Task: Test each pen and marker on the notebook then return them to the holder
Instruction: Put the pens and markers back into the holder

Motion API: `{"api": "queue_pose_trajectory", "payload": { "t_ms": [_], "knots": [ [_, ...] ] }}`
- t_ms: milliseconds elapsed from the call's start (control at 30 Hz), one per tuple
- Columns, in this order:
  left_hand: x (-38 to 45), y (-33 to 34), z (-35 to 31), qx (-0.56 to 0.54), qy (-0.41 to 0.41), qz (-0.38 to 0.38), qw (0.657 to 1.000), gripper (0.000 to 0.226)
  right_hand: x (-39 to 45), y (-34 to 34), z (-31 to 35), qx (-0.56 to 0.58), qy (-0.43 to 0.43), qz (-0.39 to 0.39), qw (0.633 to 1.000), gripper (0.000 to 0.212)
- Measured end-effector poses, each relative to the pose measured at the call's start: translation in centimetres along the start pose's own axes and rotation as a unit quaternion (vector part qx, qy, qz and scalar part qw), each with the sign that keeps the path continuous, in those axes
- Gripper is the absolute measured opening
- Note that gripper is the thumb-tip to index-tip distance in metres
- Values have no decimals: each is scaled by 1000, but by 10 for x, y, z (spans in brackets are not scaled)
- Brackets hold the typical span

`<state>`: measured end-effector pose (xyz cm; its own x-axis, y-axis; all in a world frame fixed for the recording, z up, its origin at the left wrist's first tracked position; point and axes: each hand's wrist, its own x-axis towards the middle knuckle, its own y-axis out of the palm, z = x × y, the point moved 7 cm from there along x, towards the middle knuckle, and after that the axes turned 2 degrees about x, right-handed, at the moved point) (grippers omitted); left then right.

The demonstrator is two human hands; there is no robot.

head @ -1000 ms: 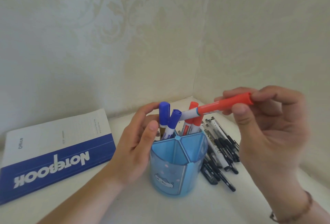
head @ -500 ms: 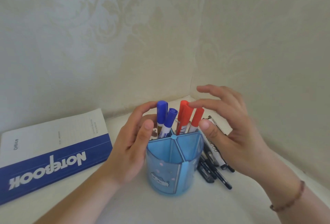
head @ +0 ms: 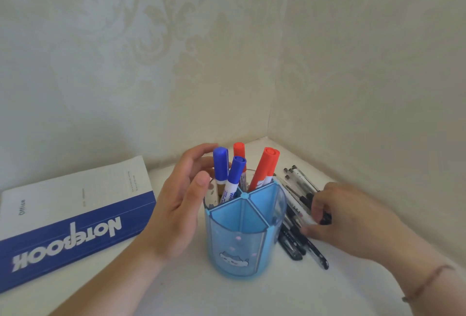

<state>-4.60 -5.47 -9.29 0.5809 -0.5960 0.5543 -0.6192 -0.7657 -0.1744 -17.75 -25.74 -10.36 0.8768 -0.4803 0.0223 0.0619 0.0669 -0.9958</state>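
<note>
In the corner of a white surface (head: 176,295), against patterned walls: one blue pen holder (head: 245,235), upright, divided into compartments, cartoon animal on its near face. Far compartments hold two blue-capped markers (head: 235,177) at left and three red-capped markers (head: 264,168) at centre and right, all caps up; the near compartments show nothing inside. Just right of the holder: a heap of black pens (head: 297,237), lying flat, some touching the holder's base. Left of the holder, well apart: one notebook (head: 75,212), closed, blue band lettered "NOTEBOOK", flat. Left hand (head: 181,204): fingers relaxed and cupped round the holder's left side, thumb at the rim, grip loose and clasping nothing. Right hand (head: 348,220): lowered onto the pen heap, fingers curled about a black pen (head: 324,218); blurred. Bracelet (head: 426,283) on the right wrist.
</note>
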Motion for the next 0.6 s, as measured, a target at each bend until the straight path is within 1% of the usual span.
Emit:
{"api": "queue_pose_trajectory", "payload": {
  "t_ms": [100,233,267,300,367,400,433,467,533,567,600],
  "knots": [
    [-2,4,1,-9,-2,9,1000,77,-2,1,-2,-19,7,10,1000,39],
    [-3,6,0,-27,0,17,999,84,1,7,-9,12,1,21,1000,34],
    [-3,6,-1,-32,1,19,999,85,2,6,-11,27,-1,9,1000,30],
    [-4,6,-1,-34,2,19,999,85,3,2,-13,51,0,-20,998,25],
    [-4,6,1,-40,-4,15,999,83,2,-17,-16,133,13,-130,982,15],
    [-4,7,2,-45,-5,12,999,82,-1,-28,-18,194,20,-191,962,13],
    [-3,7,3,-49,-6,6,999,81,-5,-37,-19,267,19,-248,931,11],
    [-2,7,4,-53,-6,0,999,79,-9,-45,-18,352,2,-298,887,9],
    [-2,6,6,-62,-6,-5,998,78,-22,-60,-12,508,-66,-383,769,10],
    [-3,7,6,-62,-9,0,998,80,-29,-66,-10,548,-104,-419,716,14],
    [-4,8,5,-61,-12,8,998,82,-35,-70,-9,572,-138,-443,676,23]
  ]
}}
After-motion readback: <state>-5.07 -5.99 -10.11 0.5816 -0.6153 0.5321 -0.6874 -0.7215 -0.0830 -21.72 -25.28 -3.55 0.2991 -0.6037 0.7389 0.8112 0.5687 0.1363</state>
